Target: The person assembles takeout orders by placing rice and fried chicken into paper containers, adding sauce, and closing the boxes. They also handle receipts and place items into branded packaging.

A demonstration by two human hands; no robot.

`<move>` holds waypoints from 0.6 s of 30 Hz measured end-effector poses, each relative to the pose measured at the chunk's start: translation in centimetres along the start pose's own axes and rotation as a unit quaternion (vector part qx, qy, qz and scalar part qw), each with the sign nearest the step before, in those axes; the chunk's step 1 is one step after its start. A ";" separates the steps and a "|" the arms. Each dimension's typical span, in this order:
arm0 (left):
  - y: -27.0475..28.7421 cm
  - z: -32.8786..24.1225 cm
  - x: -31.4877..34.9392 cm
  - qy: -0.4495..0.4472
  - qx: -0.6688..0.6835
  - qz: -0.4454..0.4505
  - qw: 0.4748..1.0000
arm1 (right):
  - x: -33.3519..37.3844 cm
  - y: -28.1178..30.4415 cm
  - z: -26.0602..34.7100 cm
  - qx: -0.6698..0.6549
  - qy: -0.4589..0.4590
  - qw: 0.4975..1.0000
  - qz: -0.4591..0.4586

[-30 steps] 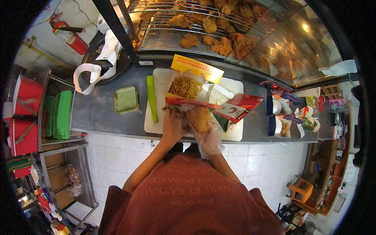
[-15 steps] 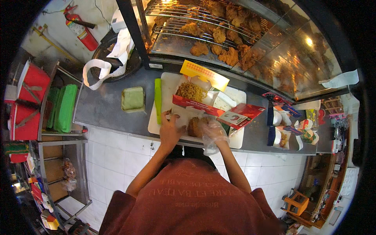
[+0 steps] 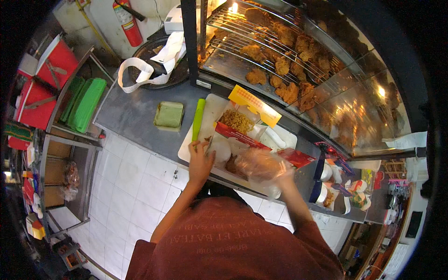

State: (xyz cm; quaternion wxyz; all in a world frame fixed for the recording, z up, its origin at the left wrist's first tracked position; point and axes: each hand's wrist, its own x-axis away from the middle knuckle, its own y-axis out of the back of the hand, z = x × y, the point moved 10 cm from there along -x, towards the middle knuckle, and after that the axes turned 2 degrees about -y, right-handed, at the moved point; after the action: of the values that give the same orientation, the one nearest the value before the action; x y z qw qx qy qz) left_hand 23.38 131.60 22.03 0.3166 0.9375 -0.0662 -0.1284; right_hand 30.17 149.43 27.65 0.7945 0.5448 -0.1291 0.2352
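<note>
My left hand [image 3: 201, 157] rests at the near left edge of the white cutting board [image 3: 185, 150], fingers bent and pinched around something small I cannot make out. Beside its fingertips is a white rounded thing [image 3: 221, 148]. My right hand [image 3: 263, 167], in a clear plastic glove, is smeared by motion over the board. Partly under it lies a brown fried chicken piece [image 3: 231, 165]. Just beyond stands an opened red and yellow meal box [image 3: 238, 134] with noodles [image 3: 237, 121] inside. A long bright green tool [image 3: 199, 119] lies on the board, its lower end near my left hand.
A pale green square tub [image 3: 169, 115] sits left on the grey counter [image 3: 133, 112]. The glass warming cabinet [image 3: 219, 72] with fried chicken rises behind. Looped white paper [image 3: 135, 74] lies over a dark round pan. More food boxes [image 3: 326, 193] stand right; green stacked trays [image 3: 88, 105] fill a left shelf.
The view has turned, and the scene sits tilted. My right hand has moved right and spread over the chicken piece and the box's near side. My left hand stays by the green tool.
</note>
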 end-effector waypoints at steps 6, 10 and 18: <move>6.3 5.0 3.1 0.076 0.117 -0.063 0.988 | -6.9 23.9 -5.8 0.391 -0.147 0.845 -0.334; 9.5 7.1 2.4 0.079 0.111 -0.086 0.987 | -14.6 34.8 -16.0 0.178 -0.272 0.880 -0.346; 17.6 13.3 -6.4 0.029 0.125 -0.120 0.985 | -13.2 33.2 -10.8 -0.266 -0.190 0.837 -0.438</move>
State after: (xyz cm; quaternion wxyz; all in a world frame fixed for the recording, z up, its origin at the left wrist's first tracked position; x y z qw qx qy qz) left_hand 12.79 111.30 23.90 0.1811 0.9741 0.0401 -0.1292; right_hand 1.23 166.17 44.19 0.8889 0.3455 -0.0825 -0.2891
